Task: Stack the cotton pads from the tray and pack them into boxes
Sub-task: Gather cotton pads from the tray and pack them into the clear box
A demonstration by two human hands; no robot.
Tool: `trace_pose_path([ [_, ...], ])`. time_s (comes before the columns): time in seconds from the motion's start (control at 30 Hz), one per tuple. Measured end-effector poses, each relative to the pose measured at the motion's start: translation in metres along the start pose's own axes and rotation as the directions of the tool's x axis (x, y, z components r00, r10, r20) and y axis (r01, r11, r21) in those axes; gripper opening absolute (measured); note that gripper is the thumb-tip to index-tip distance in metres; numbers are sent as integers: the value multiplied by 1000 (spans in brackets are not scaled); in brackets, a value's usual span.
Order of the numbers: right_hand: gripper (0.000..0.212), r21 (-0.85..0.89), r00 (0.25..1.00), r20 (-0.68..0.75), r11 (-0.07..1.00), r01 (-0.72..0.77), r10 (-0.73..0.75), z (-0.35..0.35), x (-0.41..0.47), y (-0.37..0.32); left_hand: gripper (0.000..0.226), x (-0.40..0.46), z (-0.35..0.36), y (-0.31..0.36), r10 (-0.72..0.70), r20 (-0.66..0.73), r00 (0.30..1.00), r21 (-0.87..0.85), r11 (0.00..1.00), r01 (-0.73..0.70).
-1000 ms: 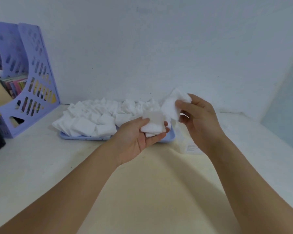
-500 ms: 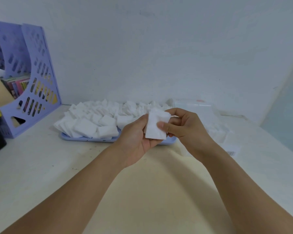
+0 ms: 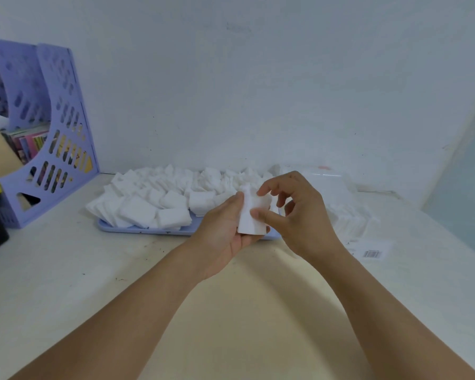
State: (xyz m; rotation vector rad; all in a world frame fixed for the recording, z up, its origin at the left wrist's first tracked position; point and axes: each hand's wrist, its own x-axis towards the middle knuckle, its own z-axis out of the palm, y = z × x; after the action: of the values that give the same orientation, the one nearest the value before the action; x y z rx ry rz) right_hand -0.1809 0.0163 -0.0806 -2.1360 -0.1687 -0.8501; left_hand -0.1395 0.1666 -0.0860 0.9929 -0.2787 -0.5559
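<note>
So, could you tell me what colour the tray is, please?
Pale lavender-blue tray, clearest in the head view.

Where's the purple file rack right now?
In the head view, the purple file rack stands at the far left of the table against the wall, left of the blue tray heaped with cotton pads.

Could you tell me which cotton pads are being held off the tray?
The small stack between the left hand and right hand; all others lie loose on the tray.
</note>
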Motion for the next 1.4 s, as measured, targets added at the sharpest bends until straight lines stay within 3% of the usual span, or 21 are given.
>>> trace_pose_path([
  [0.47, 13, 34, 997, 29, 996, -78, 77, 1, 3, 5, 41, 1, 0, 0, 29, 48, 998, 83, 996, -33],
  [0.7, 7, 149, 990, 67, 979, -137, 128, -2, 4, 2, 37, 0, 2, 0, 28, 18, 999, 48, 998, -29],
  [0.93, 6, 146, 992, 8, 981, -128, 128, 0, 3, 3, 45, 3, 1, -3, 25, 35, 999, 40, 999, -26],
  [1.07, 7, 194, 987, -11, 969, -154, 159, 0, 2, 1, 45, 2, -1, -4, 56, 109, 992, 148, 986, -72],
  [1.27, 9, 387, 954, 90, 873, -297, 284, -2, 2, -6, 36, 2, -1, -8, 85, 85, 993, 283, 953, -106],
  [1.33, 2, 384, 944, 129, 862, -330, 304, -2, 2, -6, 34, 4, -3, -9, 108, 73, 991, 338, 932, -127],
  [1.4, 21, 276, 963, 113, 924, -266, 244, -1, 1, -3, 32, 5, -5, -9, 141, 69, 988, 374, 914, -157],
])
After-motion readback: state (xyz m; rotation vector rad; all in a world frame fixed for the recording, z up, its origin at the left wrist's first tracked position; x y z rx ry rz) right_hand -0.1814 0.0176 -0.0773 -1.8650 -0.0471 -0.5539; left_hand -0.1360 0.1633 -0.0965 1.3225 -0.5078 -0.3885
